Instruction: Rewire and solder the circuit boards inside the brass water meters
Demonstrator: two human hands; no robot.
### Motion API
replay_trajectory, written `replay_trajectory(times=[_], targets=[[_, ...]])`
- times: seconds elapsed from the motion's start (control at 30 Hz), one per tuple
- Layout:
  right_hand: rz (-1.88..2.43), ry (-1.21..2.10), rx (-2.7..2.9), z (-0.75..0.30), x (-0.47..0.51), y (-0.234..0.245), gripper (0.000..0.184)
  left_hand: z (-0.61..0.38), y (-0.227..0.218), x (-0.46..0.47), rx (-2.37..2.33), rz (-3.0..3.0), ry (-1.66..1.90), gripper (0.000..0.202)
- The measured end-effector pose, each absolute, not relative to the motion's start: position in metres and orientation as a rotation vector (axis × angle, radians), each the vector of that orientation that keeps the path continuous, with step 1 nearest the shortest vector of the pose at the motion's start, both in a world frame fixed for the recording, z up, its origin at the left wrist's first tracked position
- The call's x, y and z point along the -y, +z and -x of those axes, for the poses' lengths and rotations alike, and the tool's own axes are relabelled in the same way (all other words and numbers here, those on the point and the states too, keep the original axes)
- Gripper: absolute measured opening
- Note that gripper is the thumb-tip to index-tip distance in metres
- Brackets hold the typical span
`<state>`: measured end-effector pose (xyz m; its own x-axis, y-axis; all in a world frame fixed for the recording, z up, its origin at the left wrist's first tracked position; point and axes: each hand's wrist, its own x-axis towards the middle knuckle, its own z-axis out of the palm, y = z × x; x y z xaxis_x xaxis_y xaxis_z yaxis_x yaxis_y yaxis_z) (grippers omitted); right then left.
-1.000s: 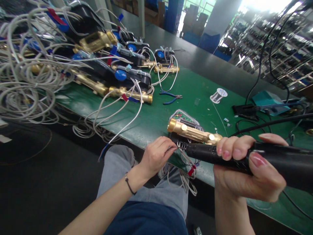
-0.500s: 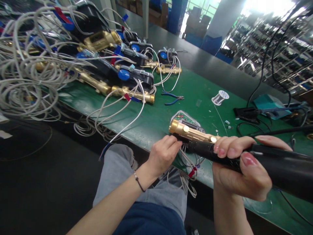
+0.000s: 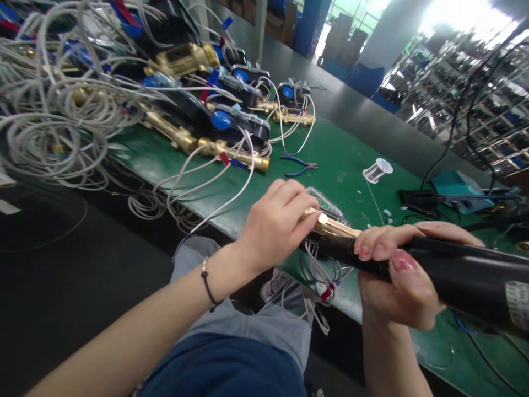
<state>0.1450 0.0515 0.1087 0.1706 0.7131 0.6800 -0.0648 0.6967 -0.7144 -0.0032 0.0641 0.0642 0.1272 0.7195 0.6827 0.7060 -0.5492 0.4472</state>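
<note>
My left hand (image 3: 275, 223) is closed around the near end of a brass water-meter body (image 3: 336, 227) that lies at the front edge of the green bench (image 3: 330, 149). My right hand (image 3: 399, 275) grips a black electric screwdriver (image 3: 450, 275), its tip pointing left at the meter just below the brass tube. The meter's clear-covered circuit part (image 3: 326, 201) shows behind my left hand. White wires with a red tag (image 3: 326, 292) hang from the meter over the bench edge.
A pile of finished meters with brass bodies (image 3: 225, 146) and tangled white cables (image 3: 53, 110) fills the bench's left. Blue-handled pliers (image 3: 300, 164), a solder spool (image 3: 377, 170) and a soldering stand (image 3: 457, 190) lie farther back. My knees are under the edge.
My left hand has moved up from the wires under the meter onto the brass end and closed on it. The screwdriver has shifted slightly; the view has drifted left.
</note>
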Motion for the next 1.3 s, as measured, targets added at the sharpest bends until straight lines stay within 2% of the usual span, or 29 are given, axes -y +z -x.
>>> replay_trajectory(times=[0.2, 0.27, 0.37, 0.47, 0.67, 0.93, 1.17, 1.3], targets=[[0.702, 0.605, 1.406, -0.136, -0.053, 0.119, 0.029, -0.01, 0.101, -0.125, -1.148, -2.531, 0.536, 0.039], [0.724, 0.601, 1.419, -0.133, -0.053, 0.121, 0.023, -0.018, 0.106, -0.136, -1.047, -2.475, 0.365, 0.045], [0.674, 0.586, 1.443, -0.128, -0.052, 0.12, 0.026, -0.026, 0.112, -0.147, -0.944, -2.466, 0.241, 0.04], [0.627, 0.612, 1.457, -0.126, -0.052, 0.118, 0.032, -0.031, 0.112, -0.154, -0.893, -2.451, 0.208, 0.033], [0.638, 0.707, 1.536, -0.123, -0.056, 0.118, 0.029, -0.036, 0.104, -0.16, -0.888, -2.421, 0.33, 0.026], [0.615, 0.775, 1.601, -0.13, -0.058, 0.115, 0.029, -0.036, 0.11, -0.159, -0.907, -2.351, 0.299, 0.018], [0.631, 0.772, 1.532, -0.133, -0.064, 0.112, 0.031, -0.03, 0.109, -0.16, -0.962, -2.257, 0.283, 0.033], [0.712, 0.748, 1.311, -0.161, -0.053, 0.137, 0.032, 0.002, 0.109, -0.149, -1.075, -2.227, 0.365, 0.039]])
